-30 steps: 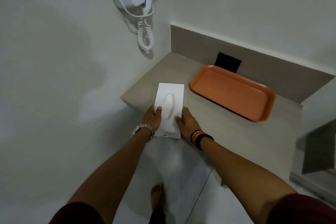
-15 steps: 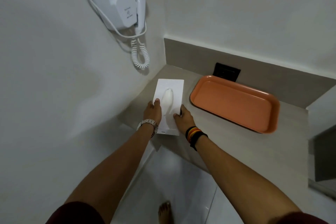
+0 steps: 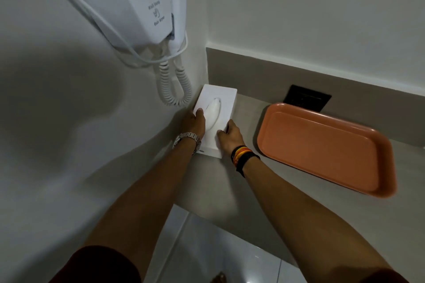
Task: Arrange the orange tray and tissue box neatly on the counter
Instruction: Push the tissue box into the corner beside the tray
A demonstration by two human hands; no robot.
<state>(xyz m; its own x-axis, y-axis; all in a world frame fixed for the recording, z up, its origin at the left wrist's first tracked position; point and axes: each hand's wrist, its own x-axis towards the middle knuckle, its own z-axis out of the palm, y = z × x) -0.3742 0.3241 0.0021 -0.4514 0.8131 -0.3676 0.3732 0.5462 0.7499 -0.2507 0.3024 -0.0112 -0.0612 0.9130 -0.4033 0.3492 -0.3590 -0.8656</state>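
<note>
In the corner of the grey counter (image 3: pixel 241 181), the white tissue box (image 3: pixel 222 108) lay flat against the side wall. The left hand (image 3: pixel 195 123) gripped its left edge, and the right hand (image 3: pixel 230 136) gripped its right edge. The orange tray (image 3: pixel 322 149) sat well apart to the right. A white hair dryer (image 3: pixel 142 4) hung above.

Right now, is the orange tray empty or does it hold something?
Empty. The tray shows only its bare orange floor, with nothing inside. It lies flat on the counter, apart from the tissue box.
</note>
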